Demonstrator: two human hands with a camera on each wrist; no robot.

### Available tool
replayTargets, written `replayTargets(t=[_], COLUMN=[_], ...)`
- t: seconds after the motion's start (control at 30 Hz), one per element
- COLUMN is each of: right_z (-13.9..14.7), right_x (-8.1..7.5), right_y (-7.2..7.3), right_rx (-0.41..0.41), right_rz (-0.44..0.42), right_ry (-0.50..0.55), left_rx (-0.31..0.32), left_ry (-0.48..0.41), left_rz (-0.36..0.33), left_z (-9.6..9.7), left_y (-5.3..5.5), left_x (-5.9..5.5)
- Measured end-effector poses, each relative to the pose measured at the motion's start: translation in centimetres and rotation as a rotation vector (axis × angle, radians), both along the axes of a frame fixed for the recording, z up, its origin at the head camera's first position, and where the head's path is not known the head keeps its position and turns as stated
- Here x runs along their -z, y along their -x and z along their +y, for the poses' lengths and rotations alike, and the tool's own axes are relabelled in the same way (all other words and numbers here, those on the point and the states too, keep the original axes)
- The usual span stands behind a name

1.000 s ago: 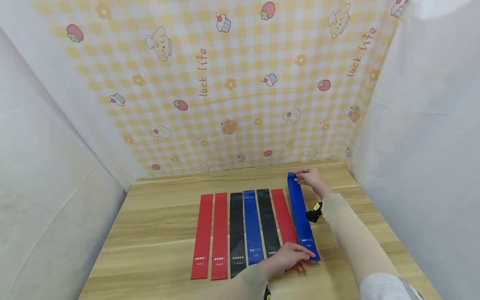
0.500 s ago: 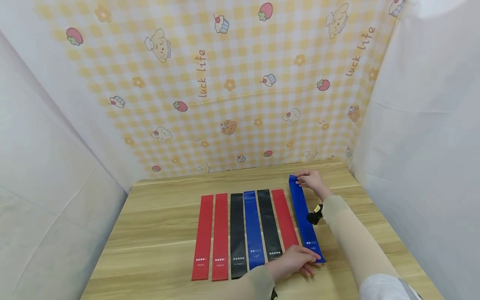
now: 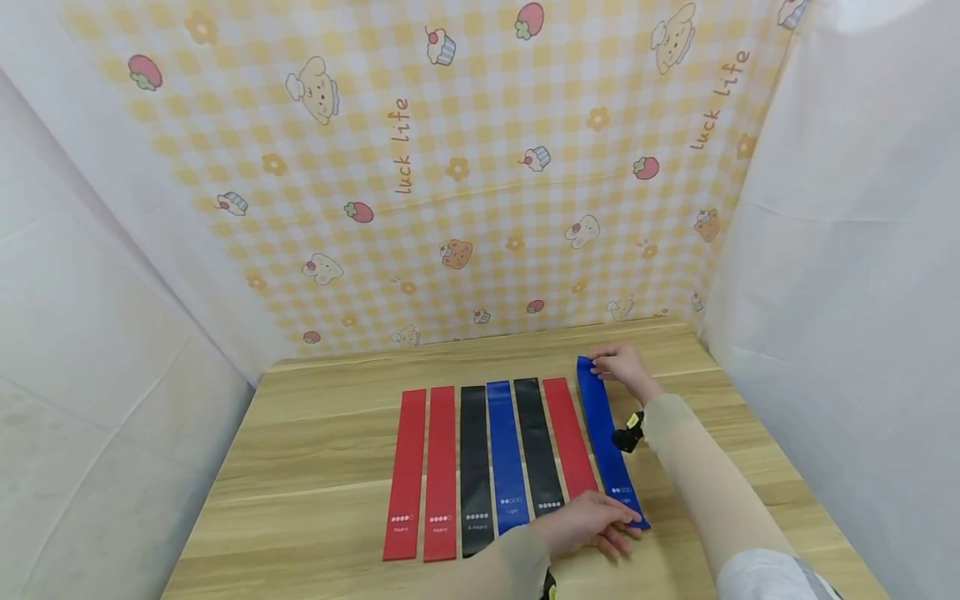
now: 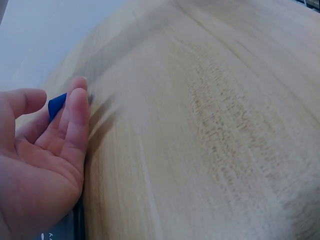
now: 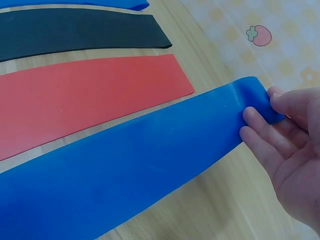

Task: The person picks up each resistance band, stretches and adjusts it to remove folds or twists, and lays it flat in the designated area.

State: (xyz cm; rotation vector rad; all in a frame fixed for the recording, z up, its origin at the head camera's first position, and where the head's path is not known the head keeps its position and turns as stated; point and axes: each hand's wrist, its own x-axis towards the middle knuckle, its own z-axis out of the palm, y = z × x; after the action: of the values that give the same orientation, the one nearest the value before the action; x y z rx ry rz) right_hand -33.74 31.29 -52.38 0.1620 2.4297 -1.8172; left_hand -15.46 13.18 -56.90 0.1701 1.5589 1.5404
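Note:
A blue resistance band (image 3: pixel 602 421) marked "Light" is stretched lengthwise at the right end of a row of bands. My right hand (image 3: pixel 624 368) pinches its far end, and the right wrist view shows the thumb and fingers at that folded end (image 5: pixel 257 95), slightly raised. At the near end, my left hand (image 3: pixel 581 523) pinches the band by its corner; only a small blue tip (image 4: pixel 56 106) shows in the left wrist view. A red band (image 3: pixel 572 437) lies just left of it, its near end hidden behind my left hand.
Further left lie a black band (image 3: pixel 538 442), another blue band (image 3: pixel 506 450), a second black band (image 3: pixel 474 467) and two red bands (image 3: pixel 440 467), roughly side by side. A checked cloth (image 3: pixel 495 208) rises behind the wooden table (image 3: pixel 315 467), with white curtains at both sides.
Both hands have shifted the held blue band slightly right and nearer to me, widening its gap from the red band at the near end. The other bands stay in place.

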Motion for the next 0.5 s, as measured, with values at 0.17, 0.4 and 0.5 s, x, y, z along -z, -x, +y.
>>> replayTargets(t=[0.17, 0.4, 0.5], right_z=[0.02, -0.28, -0.43], right_x=[0.15, 0.12, 0.27], right_y=[-0.08, -0.33, -0.32], right_rx=[-0.006, -0.021, -0.028], right_rz=[-0.003, -0.013, -0.028], right_ry=[-0.012, -0.015, -0.017], left_rx=[0.025, 0.042, 0.047], left_ry=[0.016, 0.020, 0.022], left_rz=[-0.020, -0.036, -0.034], left_z=[0.09, 0.23, 0.24], left_y=[0.33, 0.45, 0.44], left_x=[0.15, 0.52, 0.49])
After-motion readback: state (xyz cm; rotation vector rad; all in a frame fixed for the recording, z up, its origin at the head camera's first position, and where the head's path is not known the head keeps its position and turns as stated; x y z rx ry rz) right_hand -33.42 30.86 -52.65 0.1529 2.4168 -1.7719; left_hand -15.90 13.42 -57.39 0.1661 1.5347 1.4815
